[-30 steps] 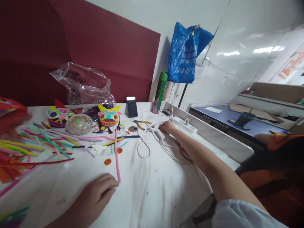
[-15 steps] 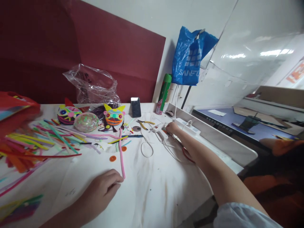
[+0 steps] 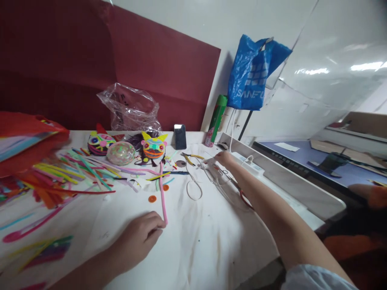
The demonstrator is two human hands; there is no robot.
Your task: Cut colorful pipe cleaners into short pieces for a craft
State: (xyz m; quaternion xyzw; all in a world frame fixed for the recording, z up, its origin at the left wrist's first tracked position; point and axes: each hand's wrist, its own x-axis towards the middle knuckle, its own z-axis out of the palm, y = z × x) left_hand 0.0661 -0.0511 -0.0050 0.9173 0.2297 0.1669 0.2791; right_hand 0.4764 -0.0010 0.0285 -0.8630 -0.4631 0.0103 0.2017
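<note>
My left hand (image 3: 142,235) rests low over the table, its thumb and fingers pinched on the near end of a pink pipe cleaner (image 3: 163,197). The strip runs away from me to a colourful lion-head figure (image 3: 153,148) with yellow horns. Far to the right, my right hand (image 3: 223,158) reaches out, fingers curled down among white cables (image 3: 193,191); what they hold is hidden. Left of it lie yellow-handled pliers (image 3: 193,156). A red-handled tool (image 3: 244,200) lies beneath my right forearm.
Many loose pipe cleaners (image 3: 57,171) cover the left side. A second figure (image 3: 101,143), a clear ball (image 3: 121,153), a phone (image 3: 180,137) and a green spray can (image 3: 216,121) line the back. A power strip (image 3: 249,165) sits at right. A blue bag (image 3: 249,76) hangs above.
The view has shifted left, so things appear further right. My left hand keeps its pinch on the pink pipe cleaner. A white object near my right fingers no longer shows there.
</note>
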